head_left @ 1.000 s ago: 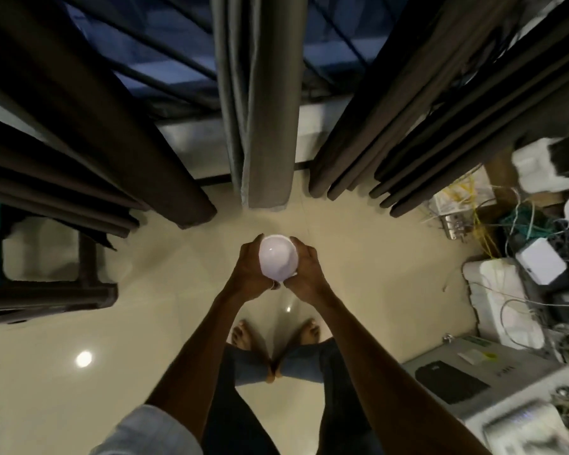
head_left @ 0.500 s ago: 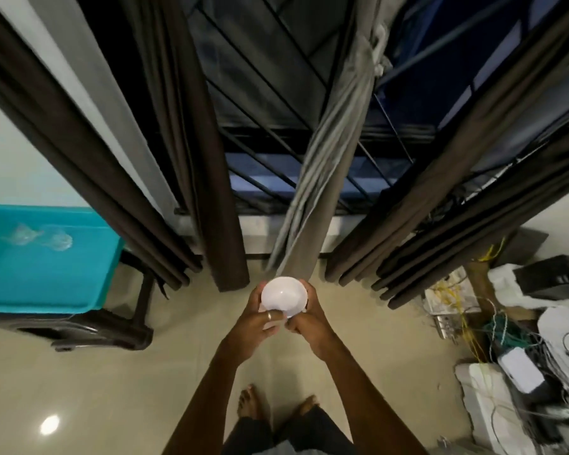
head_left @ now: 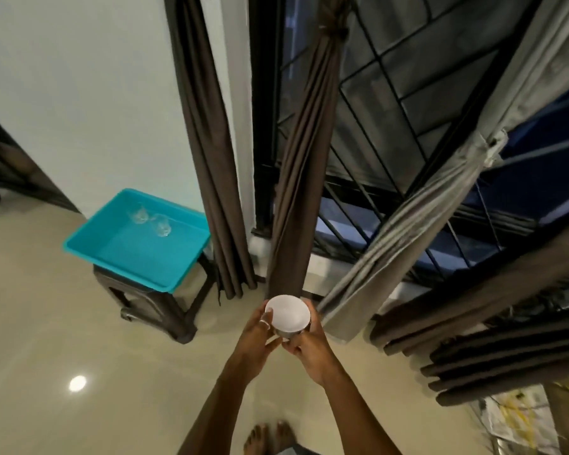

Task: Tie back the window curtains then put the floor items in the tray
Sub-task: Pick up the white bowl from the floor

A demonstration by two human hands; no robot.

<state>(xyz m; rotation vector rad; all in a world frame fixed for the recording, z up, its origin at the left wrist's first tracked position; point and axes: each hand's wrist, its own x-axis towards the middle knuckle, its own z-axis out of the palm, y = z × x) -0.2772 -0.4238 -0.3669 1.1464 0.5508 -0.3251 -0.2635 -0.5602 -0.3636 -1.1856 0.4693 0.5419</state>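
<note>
A small white bowl (head_left: 287, 313) is held upright in front of me, above the floor. My left hand (head_left: 258, 336) grips its left side, a ring on one finger. My right hand (head_left: 309, 346) grips its right side and base. A turquoise tray (head_left: 89, 244) sits on a dark stool to the left, with two clear glasses (head_left: 151, 220) inside it. A brown curtain (head_left: 306, 152) hangs knotted just behind the bowl. A grey curtain (head_left: 418, 221) is tied back at the right.
The dark stool (head_left: 165, 307) under the tray stands on the beige floor, left of my hands. More brown curtain panels (head_left: 211, 152) hang by the wall. Window bars (head_left: 391, 103) fill the upper right. Wires and clutter (head_left: 519, 412) lie at the lower right. My bare feet (head_left: 270, 438) show below.
The view has swung left and upward, bringing the tray and stool into full view. Both hands kept hold of the bowl in front of me.
</note>
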